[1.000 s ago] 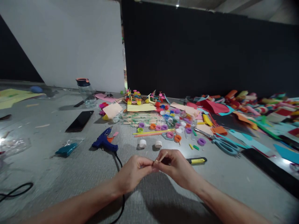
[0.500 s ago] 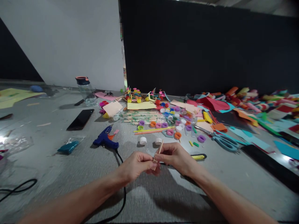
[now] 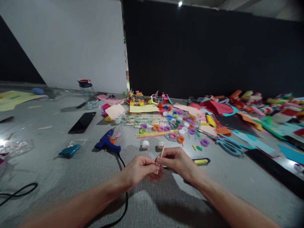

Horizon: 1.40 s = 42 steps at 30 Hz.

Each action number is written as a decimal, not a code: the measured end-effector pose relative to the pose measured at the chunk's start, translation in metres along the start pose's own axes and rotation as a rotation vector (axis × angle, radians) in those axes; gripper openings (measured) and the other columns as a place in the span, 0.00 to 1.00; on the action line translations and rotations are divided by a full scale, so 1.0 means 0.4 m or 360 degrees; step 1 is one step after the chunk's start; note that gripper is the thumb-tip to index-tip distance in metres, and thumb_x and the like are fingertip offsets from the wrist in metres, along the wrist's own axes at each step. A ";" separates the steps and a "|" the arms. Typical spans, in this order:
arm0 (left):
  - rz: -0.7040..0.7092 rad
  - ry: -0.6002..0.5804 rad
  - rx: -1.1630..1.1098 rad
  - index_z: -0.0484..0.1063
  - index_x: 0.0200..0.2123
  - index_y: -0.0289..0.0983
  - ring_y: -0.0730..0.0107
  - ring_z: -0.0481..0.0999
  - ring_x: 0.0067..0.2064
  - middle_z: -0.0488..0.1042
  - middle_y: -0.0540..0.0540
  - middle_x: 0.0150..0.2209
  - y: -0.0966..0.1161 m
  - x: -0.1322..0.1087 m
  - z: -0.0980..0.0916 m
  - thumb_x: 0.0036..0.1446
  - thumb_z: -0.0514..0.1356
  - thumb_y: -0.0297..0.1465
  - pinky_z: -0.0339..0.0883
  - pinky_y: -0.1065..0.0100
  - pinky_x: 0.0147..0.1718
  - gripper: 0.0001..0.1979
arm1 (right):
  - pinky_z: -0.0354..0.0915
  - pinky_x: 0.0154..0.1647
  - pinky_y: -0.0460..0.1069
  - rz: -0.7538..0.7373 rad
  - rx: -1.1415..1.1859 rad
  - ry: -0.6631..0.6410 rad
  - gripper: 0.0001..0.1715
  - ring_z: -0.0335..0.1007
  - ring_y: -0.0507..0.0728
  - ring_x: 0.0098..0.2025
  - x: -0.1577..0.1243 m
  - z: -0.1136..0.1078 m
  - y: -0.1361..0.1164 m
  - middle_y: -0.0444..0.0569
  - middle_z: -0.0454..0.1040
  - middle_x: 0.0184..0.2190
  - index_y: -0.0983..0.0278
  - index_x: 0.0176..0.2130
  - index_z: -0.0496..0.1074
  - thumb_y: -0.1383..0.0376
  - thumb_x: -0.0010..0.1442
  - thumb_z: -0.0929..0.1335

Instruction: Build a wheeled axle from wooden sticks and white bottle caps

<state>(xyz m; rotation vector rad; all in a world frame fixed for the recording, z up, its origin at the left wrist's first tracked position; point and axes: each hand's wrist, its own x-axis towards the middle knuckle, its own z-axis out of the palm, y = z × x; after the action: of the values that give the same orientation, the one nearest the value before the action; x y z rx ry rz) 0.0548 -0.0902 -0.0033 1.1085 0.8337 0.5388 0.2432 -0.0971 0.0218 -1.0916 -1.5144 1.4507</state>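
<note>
My left hand [image 3: 139, 171] and my right hand [image 3: 177, 161] meet above the grey table, fingers pinched together. Between them they grip a thin wooden stick [image 3: 161, 152] that points up and away; a small reddish piece sits at its lower end by my left fingertips, too small to name. Two white bottle caps [image 3: 145, 144] lie just beyond the hands. A yellow and black utility knife [image 3: 201, 161] lies right of my right hand.
A blue glue gun [image 3: 106, 144] with a black cord lies left of the hands. Farther back are a black phone [image 3: 82, 122], a clear jar [image 3: 87, 93], coloured caps and sticks [image 3: 166, 126], blue scissors [image 3: 229, 146] and heaps of coloured paper [image 3: 249, 114].
The stick has tilted more upright between my fingers. Both hands stay together at the same place on the table.
</note>
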 end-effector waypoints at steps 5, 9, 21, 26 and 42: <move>0.0103 0.0055 0.0027 0.83 0.32 0.33 0.64 0.81 0.36 0.83 0.44 0.32 0.010 -0.003 0.012 0.46 0.71 0.44 0.71 0.67 0.40 0.18 | 0.64 0.30 0.48 -0.0024 -0.0080 0.0069 0.25 0.69 0.53 0.26 -0.002 0.006 0.010 0.46 0.75 0.23 0.64 0.25 0.73 0.46 0.51 0.76; 0.0177 0.0098 0.0044 0.83 0.32 0.33 0.64 0.81 0.36 0.83 0.44 0.31 0.015 -0.005 0.017 0.47 0.71 0.44 0.71 0.67 0.41 0.19 | 0.67 0.32 0.50 -0.0062 -0.0256 0.0105 0.24 0.71 0.55 0.28 0.001 0.017 0.003 0.48 0.75 0.25 0.64 0.26 0.71 0.46 0.56 0.71; 0.0265 0.0206 -0.0068 0.83 0.34 0.33 0.62 0.84 0.35 0.84 0.41 0.32 0.041 -0.012 -0.003 0.47 0.72 0.49 0.75 0.66 0.39 0.23 | 0.45 0.67 0.76 0.0120 -0.1544 0.0057 0.45 0.57 0.82 0.65 -0.165 -0.202 0.023 0.71 0.68 0.60 0.73 0.57 0.74 0.71 0.38 0.77; 0.0279 0.0196 -0.0090 0.83 0.34 0.34 0.62 0.84 0.34 0.84 0.42 0.31 0.050 -0.022 0.004 0.47 0.72 0.48 0.75 0.66 0.39 0.23 | 0.58 0.67 0.67 0.0072 -0.2173 -0.0136 0.44 0.59 0.72 0.67 -0.232 -0.251 0.085 0.67 0.64 0.65 0.73 0.65 0.65 0.69 0.50 0.70; 0.0200 0.0131 -0.0016 0.82 0.34 0.33 0.62 0.83 0.34 0.84 0.41 0.30 0.053 -0.024 0.006 0.46 0.72 0.46 0.74 0.65 0.39 0.21 | 0.69 0.53 0.59 0.0126 -0.1451 -0.0072 0.36 0.70 0.65 0.55 -0.212 -0.170 -0.011 0.54 0.72 0.56 0.60 0.59 0.66 0.72 0.50 0.64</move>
<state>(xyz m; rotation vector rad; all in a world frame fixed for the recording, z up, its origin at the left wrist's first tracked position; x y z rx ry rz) 0.0515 -0.0908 0.0199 1.1411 0.8349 0.6966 0.3358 -0.1527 0.0337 -1.6396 -2.2636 0.7965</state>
